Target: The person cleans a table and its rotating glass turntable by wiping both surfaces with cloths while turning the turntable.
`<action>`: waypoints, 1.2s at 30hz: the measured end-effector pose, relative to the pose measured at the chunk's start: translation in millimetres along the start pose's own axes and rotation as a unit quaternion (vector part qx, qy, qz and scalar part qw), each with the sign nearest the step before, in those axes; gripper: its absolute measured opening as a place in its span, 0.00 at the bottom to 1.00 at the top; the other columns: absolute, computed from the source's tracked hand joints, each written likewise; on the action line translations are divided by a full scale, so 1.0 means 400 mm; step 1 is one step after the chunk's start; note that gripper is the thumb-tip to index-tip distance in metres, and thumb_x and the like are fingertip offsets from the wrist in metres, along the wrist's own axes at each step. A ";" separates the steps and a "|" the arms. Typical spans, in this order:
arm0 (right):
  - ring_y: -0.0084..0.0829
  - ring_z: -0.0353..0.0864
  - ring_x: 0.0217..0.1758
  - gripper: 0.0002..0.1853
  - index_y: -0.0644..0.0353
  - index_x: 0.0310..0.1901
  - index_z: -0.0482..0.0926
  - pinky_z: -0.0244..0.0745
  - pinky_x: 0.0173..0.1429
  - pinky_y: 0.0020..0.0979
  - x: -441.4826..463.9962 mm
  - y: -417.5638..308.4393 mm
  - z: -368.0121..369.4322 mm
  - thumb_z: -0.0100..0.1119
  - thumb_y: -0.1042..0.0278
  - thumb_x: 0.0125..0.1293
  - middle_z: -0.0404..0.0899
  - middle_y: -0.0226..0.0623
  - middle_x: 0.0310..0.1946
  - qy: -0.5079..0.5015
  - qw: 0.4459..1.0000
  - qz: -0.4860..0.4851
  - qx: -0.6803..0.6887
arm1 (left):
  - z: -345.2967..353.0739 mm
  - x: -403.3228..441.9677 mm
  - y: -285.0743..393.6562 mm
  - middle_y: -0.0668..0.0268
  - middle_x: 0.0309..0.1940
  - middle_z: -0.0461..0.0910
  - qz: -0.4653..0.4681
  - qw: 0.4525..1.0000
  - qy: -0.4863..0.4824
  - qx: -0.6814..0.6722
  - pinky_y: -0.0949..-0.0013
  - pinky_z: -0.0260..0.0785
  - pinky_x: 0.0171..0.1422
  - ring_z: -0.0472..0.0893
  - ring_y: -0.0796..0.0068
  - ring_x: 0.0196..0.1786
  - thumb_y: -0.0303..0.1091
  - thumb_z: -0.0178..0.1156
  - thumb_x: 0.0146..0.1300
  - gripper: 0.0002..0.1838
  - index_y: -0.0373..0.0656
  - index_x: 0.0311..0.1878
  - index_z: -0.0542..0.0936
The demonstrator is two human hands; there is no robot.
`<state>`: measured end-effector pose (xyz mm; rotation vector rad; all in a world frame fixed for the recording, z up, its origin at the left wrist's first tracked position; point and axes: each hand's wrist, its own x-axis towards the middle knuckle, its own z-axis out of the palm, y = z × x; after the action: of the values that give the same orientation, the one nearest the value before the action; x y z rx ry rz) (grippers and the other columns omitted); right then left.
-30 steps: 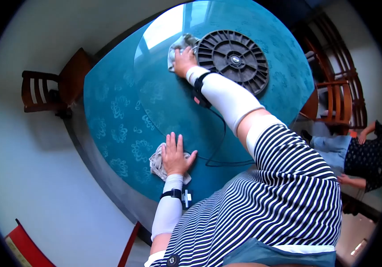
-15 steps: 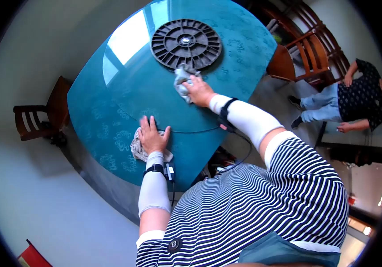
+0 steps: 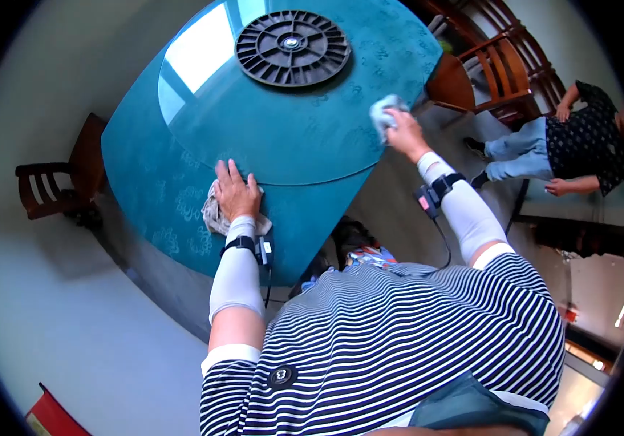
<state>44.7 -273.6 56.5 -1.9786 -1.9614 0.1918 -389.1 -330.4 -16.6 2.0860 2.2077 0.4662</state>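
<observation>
My left hand (image 3: 237, 198) lies flat with its fingers stretched out, on top of a crumpled beige cloth (image 3: 212, 216). That cloth rests on the teal table (image 3: 305, 138), whose surface has a floral pattern and a shiny glass-like top. At the table's right edge, my right hand (image 3: 406, 136) is closed on a crumpled pale blue-grey cloth (image 3: 384, 115). Part of this cloth is hidden under the fingers. A round black ribbed turntable base (image 3: 277, 67) sits farther up the table, apart from both hands.
Wooden chairs stand at the left (image 3: 83, 156) and at the upper right (image 3: 454, 81). A person (image 3: 581, 145) in a dark patterned shirt and jeans is on the right. Black devices with cables (image 3: 439, 190) are strapped around my wrists.
My right hand has moved right with the blue-grey cloth, from beside the turntable base to the table's edge. My left hand stays on the beige cloth. The view has shifted slightly.
</observation>
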 end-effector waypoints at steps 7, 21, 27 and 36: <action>0.49 0.80 0.57 0.28 0.52 0.57 0.78 0.76 0.59 0.43 0.008 -0.591 0.203 0.65 0.70 0.49 0.79 0.45 0.55 -0.109 0.934 -0.315 0.129 | 0.028 0.003 -0.015 0.46 0.79 0.48 -0.038 0.999 0.020 0.011 0.48 0.44 0.81 0.49 0.50 0.81 0.44 0.56 0.66 0.41 0.33 0.77 0.54; 0.53 0.59 0.75 0.28 0.51 0.59 0.78 0.56 0.76 0.53 -0.109 -0.303 0.247 0.62 0.70 0.52 0.61 0.44 0.74 -0.094 0.931 -0.340 0.092 | -0.018 0.010 0.014 0.49 0.77 0.55 0.001 0.996 -0.028 0.085 0.48 0.48 0.79 0.54 0.53 0.80 0.64 0.57 0.64 0.45 0.43 0.75 0.62; 0.55 0.70 0.66 0.27 0.53 0.54 0.80 0.64 0.72 0.48 -0.124 0.172 0.104 0.54 0.81 0.48 0.70 0.53 0.65 0.033 0.997 -0.056 -0.048 | -0.008 0.005 0.012 0.49 0.77 0.56 0.008 0.997 -0.013 0.080 0.48 0.48 0.79 0.55 0.52 0.79 0.63 0.57 0.64 0.44 0.43 0.74 0.64; 0.46 0.82 0.44 0.12 0.58 0.39 0.82 0.76 0.51 0.45 -0.083 0.011 -0.080 0.51 0.80 0.55 0.82 0.46 0.39 0.120 0.982 -0.137 -0.039 | -0.051 0.001 0.019 0.49 0.75 0.61 0.012 0.999 -0.038 0.016 0.50 0.54 0.77 0.61 0.48 0.76 0.55 0.59 0.66 0.37 0.44 0.72 0.68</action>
<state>58.3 -311.3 80.0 -1.6609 -2.0765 -0.1882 -387.2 -333.3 4.9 2.1120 2.1651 0.3500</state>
